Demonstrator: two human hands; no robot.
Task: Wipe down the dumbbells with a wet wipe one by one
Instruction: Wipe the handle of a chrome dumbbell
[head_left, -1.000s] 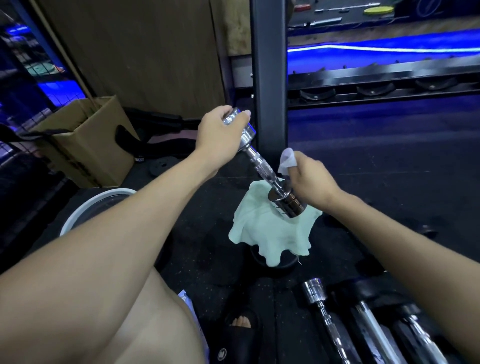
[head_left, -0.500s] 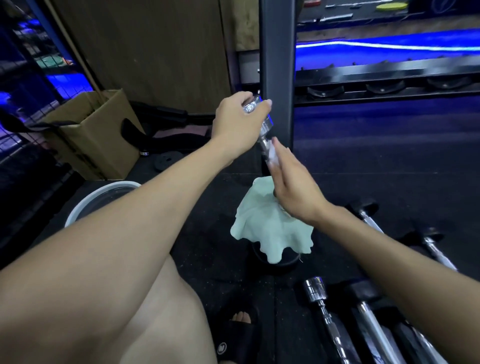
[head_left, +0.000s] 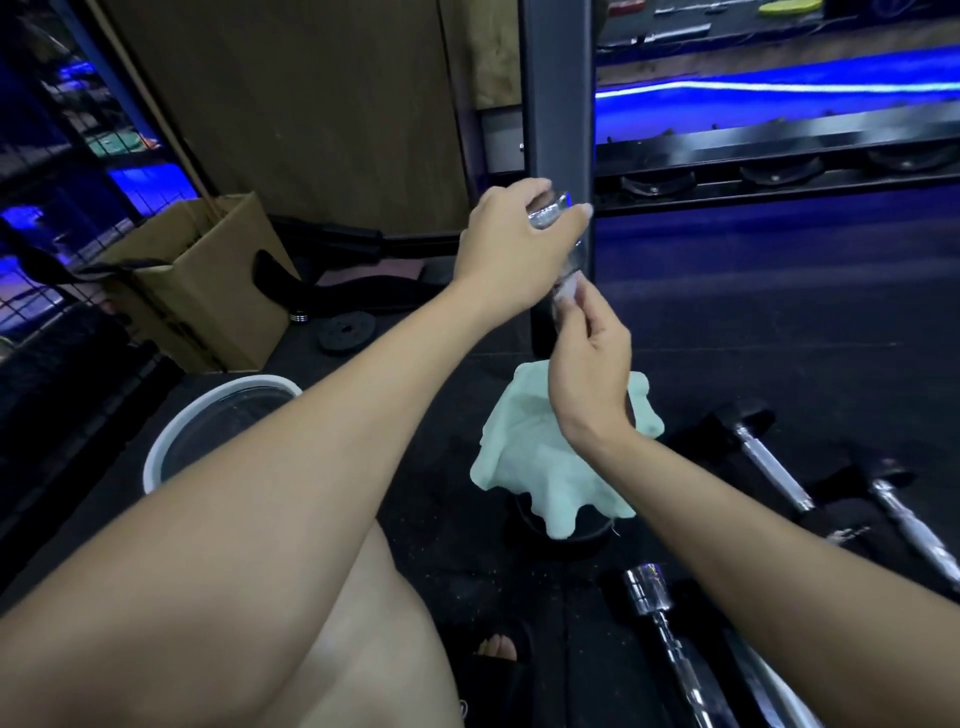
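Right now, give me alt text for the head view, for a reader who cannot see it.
The left hand grips the top end of a chrome dumbbell while the right hand presses a wet wipe against its handle. Below them a pale green cloth lies on the dark floor, with more dumbbells to the right.

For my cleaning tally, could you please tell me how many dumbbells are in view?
4: one chrome dumbbell held in both hands, one chrome dumbbell bottom centre, two black-ended dumbbells right; others may be hidden.
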